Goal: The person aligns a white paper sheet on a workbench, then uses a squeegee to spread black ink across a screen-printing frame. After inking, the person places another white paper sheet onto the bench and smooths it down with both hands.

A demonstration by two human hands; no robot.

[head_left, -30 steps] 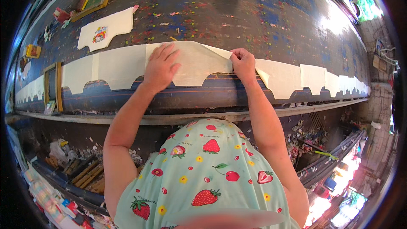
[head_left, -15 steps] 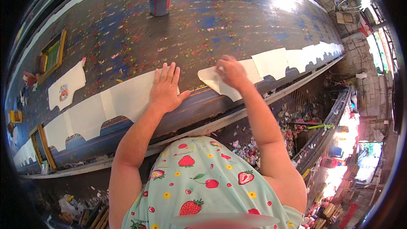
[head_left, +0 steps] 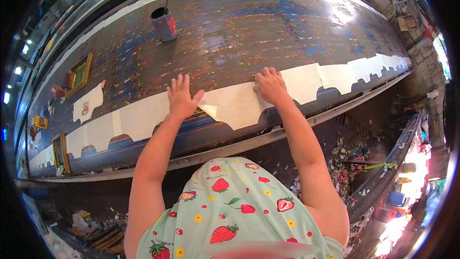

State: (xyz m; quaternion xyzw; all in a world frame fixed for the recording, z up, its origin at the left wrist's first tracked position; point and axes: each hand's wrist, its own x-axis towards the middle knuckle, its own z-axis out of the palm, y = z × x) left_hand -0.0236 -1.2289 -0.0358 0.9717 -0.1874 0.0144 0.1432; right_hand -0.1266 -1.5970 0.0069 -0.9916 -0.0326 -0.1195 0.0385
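Observation:
Cream cut cloth pieces lie in a row along the table's near edge. My left hand (head_left: pixel 182 98) rests flat with fingers spread at the right end of one cloth piece (head_left: pixel 139 115). Right of it lies another cream cloth piece (head_left: pixel 235 103), its lower left corner folded over beside my left thumb. At the far right edge of that piece, my right hand (head_left: pixel 270 86) is closed, fingers bent together against the cloth. The fingertips' exact grip is hidden beneath the hand.
A paint-stained pot (head_left: pixel 164 25) with a stick stands on the long dark table (head_left: pixel 230 38). One printed cloth piece (head_left: pixel 88 101) and yellow-edged frames (head_left: pixel 60 153) sit at left. Scraps (head_left: pixel 342 175) litter the area below the table edge at right.
The cloth piece under my right hand now lies spread against my left hand, closing the gap between them. My view has shifted a little; the left hand stays flat.

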